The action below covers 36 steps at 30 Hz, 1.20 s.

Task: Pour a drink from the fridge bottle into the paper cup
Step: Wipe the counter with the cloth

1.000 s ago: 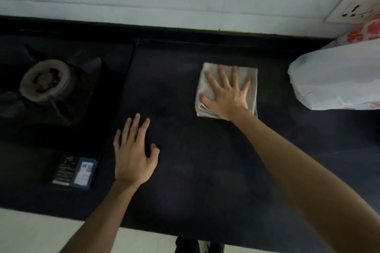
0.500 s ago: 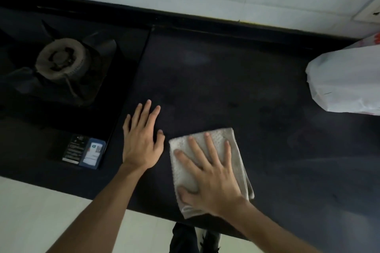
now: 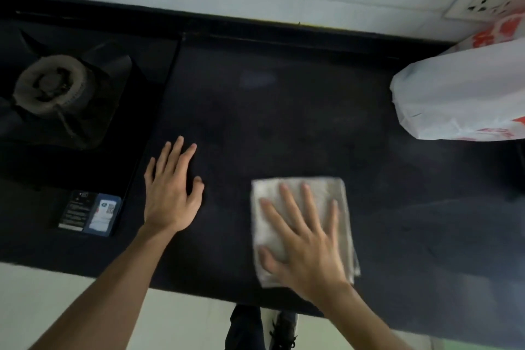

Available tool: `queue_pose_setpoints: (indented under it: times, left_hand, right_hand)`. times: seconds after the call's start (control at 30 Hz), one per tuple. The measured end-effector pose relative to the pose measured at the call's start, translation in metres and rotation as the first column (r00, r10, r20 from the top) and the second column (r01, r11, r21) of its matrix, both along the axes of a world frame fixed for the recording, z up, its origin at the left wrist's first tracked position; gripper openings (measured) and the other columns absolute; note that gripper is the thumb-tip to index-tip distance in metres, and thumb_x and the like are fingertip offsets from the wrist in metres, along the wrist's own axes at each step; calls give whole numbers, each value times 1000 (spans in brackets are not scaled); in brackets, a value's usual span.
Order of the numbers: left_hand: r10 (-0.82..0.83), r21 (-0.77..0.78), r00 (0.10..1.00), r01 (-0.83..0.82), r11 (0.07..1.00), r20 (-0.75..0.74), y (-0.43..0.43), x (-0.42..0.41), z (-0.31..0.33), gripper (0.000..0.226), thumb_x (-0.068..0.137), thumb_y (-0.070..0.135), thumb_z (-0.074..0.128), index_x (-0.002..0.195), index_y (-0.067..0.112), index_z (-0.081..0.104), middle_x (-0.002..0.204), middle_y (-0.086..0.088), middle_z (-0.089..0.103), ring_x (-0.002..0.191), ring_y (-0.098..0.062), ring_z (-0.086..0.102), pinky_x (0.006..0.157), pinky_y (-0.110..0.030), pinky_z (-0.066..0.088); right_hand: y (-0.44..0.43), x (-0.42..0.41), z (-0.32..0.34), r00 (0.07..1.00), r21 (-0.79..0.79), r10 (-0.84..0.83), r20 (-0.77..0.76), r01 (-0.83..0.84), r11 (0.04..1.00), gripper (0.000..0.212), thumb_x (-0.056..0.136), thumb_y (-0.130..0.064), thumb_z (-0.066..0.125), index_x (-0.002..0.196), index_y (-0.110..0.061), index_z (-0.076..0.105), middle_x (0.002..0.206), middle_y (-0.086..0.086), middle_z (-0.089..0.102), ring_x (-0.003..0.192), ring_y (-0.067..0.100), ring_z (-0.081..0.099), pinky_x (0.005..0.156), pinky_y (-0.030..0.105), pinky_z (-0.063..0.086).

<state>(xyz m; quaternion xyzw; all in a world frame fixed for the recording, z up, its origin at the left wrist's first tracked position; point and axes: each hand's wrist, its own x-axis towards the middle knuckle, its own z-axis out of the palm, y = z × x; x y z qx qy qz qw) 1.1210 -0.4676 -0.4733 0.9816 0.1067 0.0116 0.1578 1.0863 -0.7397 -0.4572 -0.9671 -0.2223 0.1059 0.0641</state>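
Neither a bottle nor a paper cup is in view. My right hand (image 3: 306, 239) lies flat with fingers spread on a folded grey-white cloth (image 3: 329, 196), pressing it onto the dark countertop (image 3: 284, 111) near the front edge. My left hand (image 3: 170, 196) rests palm down on the counter to the left of the cloth, fingers apart, holding nothing, just right of the stove's edge.
A black gas stove with a burner (image 3: 48, 85) and a label sticker (image 3: 91, 213) fills the left. A white plastic bag with red print (image 3: 460, 94) sits at the right, below a wall socket (image 3: 483, 0). My shoes (image 3: 281, 327) show below the counter edge.
My right hand dragged the cloth from the back of the counter to the front edge, then slid it right, away from my left hand. The left hand stayed put.
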Motion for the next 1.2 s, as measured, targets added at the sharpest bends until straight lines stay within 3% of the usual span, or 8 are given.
queue_pose_setpoints:
  times: [0.07,0.17,0.33,0.63,1.2]
  left_hand:
    - [10,8,1000,-10,1000,-10,-1,1,1,64,88,32,41,150,20,36,164,-2,24,153,-22,15,122,-53,13]
    - [3,48,1000,-2,999,-25,-3,0,0,66,87,36,37,151,19,35,164,-4,23,153,-24,14,121,-54,14]
    - [1,54,999,2,999,-50,-2,1,0,70,85,42,36,152,20,34,165,-2,21,153,-23,13,122,-55,15]
    - [2,42,998,1,999,-71,-1,2,1,72,83,43,37,152,24,32,166,1,17,154,-19,8,123,-51,12]
    - [0,77,994,8,997,-110,-2,2,-1,73,84,43,40,154,23,29,167,1,12,154,-19,4,122,-52,16]
  right_hand:
    - [-60,-14,2,992,-52,-122,3,122,991,84,81,-74,43,155,-42,15,166,-6,6,152,31,2,109,75,15]
    - [-91,16,3,974,-121,-220,-51,212,970,84,82,-77,33,155,-42,11,166,-4,6,152,31,1,109,76,13]
    - [-8,121,-7,985,-80,-172,-8,171,982,82,84,-78,18,154,-42,-6,165,-1,-9,149,37,-14,109,76,2]
    - [165,225,-15,999,2,23,24,-23,1000,82,85,-77,15,155,-39,-5,165,4,-13,147,41,-19,105,78,-6]
    - [248,295,-12,998,-40,-61,12,61,997,83,85,-75,11,156,-35,-5,165,8,-11,146,46,-16,101,80,-6]
